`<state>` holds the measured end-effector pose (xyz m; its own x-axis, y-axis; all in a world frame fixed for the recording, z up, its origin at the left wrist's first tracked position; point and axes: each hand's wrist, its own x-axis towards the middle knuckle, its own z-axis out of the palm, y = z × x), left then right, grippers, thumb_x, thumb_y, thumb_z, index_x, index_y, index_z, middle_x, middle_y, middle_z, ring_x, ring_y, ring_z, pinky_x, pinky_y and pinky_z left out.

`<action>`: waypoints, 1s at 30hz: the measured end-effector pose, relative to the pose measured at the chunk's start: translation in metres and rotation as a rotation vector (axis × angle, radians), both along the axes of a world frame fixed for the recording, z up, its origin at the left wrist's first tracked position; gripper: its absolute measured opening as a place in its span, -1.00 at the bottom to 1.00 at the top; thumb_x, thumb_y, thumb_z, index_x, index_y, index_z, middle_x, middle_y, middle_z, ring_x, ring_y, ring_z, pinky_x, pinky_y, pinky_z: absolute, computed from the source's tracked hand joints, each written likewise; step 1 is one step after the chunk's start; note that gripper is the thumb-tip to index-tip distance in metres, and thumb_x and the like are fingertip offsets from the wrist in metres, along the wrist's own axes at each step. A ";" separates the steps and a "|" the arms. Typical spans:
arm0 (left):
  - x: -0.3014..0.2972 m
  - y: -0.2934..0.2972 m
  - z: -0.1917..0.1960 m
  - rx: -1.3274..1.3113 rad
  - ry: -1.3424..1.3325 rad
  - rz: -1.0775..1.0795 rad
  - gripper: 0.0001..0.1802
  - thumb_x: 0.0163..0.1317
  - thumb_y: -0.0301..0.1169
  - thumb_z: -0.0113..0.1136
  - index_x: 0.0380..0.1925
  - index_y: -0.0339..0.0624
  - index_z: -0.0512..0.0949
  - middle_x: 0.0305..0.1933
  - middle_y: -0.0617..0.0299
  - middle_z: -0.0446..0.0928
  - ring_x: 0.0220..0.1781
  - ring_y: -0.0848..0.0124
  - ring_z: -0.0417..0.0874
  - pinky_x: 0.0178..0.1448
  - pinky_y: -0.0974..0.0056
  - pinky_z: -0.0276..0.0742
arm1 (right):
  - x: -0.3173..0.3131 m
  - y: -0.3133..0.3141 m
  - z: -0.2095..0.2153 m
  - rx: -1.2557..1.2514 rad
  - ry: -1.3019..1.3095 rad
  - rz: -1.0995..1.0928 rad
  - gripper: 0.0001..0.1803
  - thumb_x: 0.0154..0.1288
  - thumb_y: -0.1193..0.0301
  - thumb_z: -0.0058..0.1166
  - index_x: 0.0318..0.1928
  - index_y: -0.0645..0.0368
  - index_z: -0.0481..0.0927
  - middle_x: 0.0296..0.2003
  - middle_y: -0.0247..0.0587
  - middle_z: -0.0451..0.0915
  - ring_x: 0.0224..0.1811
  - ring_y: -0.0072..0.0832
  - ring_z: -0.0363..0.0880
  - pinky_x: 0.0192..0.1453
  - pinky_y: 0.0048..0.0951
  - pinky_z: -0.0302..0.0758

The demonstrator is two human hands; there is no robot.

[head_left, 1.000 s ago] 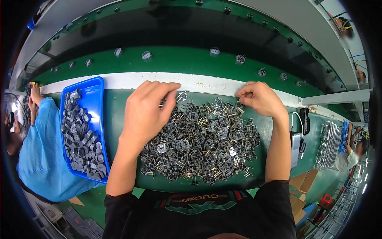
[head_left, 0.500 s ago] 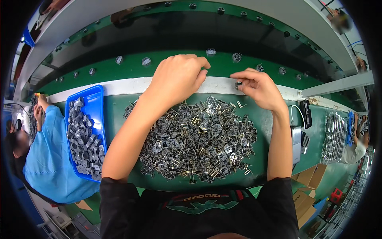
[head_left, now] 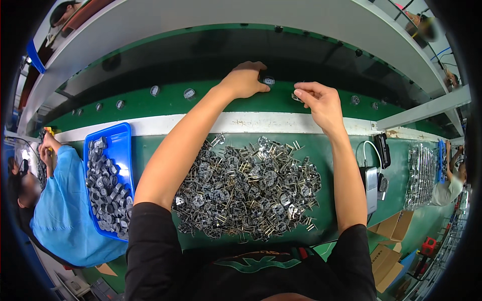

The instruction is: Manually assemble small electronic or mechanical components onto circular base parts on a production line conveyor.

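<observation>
My left hand [head_left: 245, 81] reaches over the green conveyor belt, thumb and forefinger apart. Just beyond its fingertips lies a small round grey-and-white plug part [head_left: 269, 81]; whether they touch cannot be made out. My right hand [head_left: 321, 103] is also over the belt, its thumb and forefinger pinching a small dark plug insert [head_left: 296, 97], partly hidden by the fingers. Below both hands, on the green table, spreads a large heap of dark plug inserts with brass pins [head_left: 251, 188].
At the left stands a blue tray [head_left: 126, 150] of grey round caps, beside a co-worker in a blue smock [head_left: 63, 210]. More parts [head_left: 189, 94] sit along the belt. A white ledge [head_left: 226, 122] borders it. To the right are a power bank [head_left: 370, 185] and bagged metal parts [head_left: 420, 173].
My left hand has moved forward and right, to the part on the belt. My right hand, still pinching the plug insert, has risen from the ledge over the belt. The view has tilted slightly.
</observation>
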<state>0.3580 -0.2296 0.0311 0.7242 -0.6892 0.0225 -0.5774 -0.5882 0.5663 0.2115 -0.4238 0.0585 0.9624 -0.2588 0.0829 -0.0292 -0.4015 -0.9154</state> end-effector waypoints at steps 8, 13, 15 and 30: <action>0.000 -0.016 -0.007 -0.116 -0.069 -0.034 -0.57 0.09 -0.30 0.45 -0.04 -0.22 0.66 -0.22 0.15 0.68 -0.02 0.29 0.68 0.09 0.21 0.58 | 0.044 -0.005 -0.004 -0.405 -0.056 0.029 -0.78 0.33 0.46 0.25 -0.07 0.31 0.74 -0.20 -0.09 0.76 -0.30 -0.50 0.72 -0.19 -0.43 0.62; -0.034 -0.011 0.030 -0.562 0.624 0.013 -0.60 0.12 -0.52 0.38 0.00 -0.34 0.63 -0.16 0.10 0.71 -0.14 0.36 0.73 -0.01 0.31 0.61 | 0.029 0.015 0.003 0.103 0.009 -0.023 -0.78 0.38 0.50 0.23 -0.07 0.42 0.68 -0.18 -0.11 0.70 -0.27 -0.49 0.74 -0.19 -0.53 0.64; -0.048 -0.004 0.049 -0.789 0.863 -0.015 -0.61 0.25 -0.52 0.32 0.04 -0.53 0.56 -0.12 0.02 0.69 -0.10 0.27 0.76 0.04 0.31 0.68 | 0.019 0.024 0.011 0.151 -0.142 -0.022 -0.82 0.37 0.54 0.23 -0.10 0.42 0.68 -0.18 -0.14 0.68 -0.27 -0.50 0.73 -0.21 -0.53 0.64; -0.141 0.074 0.081 -1.086 1.251 0.017 -0.59 0.43 -0.43 0.19 0.21 -0.39 0.51 0.14 -0.05 0.63 0.12 0.20 0.71 0.30 0.19 0.65 | -0.057 0.063 0.081 -0.036 -0.373 0.140 -0.92 0.26 0.57 0.31 -0.22 0.28 0.73 -0.33 -0.26 0.67 -0.34 -0.56 0.67 -0.30 -0.56 0.60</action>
